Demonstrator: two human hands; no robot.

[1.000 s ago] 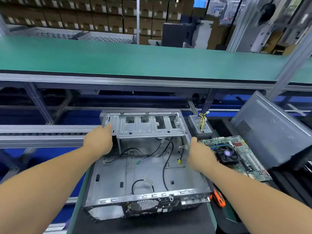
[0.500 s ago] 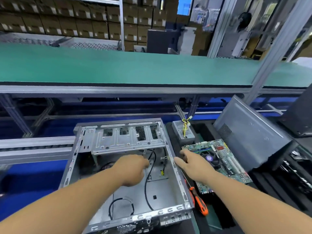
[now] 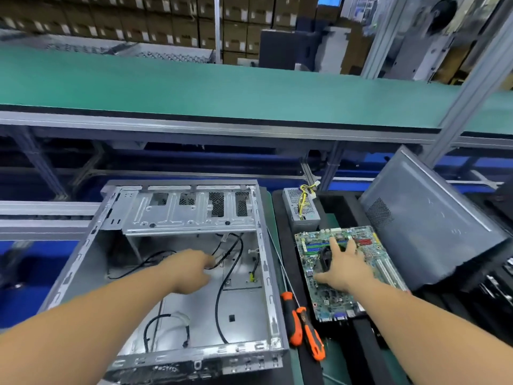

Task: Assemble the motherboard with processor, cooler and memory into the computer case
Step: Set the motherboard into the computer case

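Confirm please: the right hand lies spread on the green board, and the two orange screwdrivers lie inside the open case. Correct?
Not quite. In the head view the two orange screwdrivers lie outside the open case, between it and the green board. The right hand does lie spread on the board.

Two orange-handled screwdrivers (image 3: 302, 323) lying side by side on green mat (image 3: 337, 362), shafts pointing away. Grey side panel (image 3: 433, 218) propped at tilt, far right. Small metal box (image 3: 301, 211) with yellow wires (image 3: 305, 195) sitting upright behind. Long green conveyor (image 3: 222, 93) running across, aluminium frame (image 3: 194, 129) under it. Stacked cardboard boxes (image 3: 166, 20) way back, blurry.
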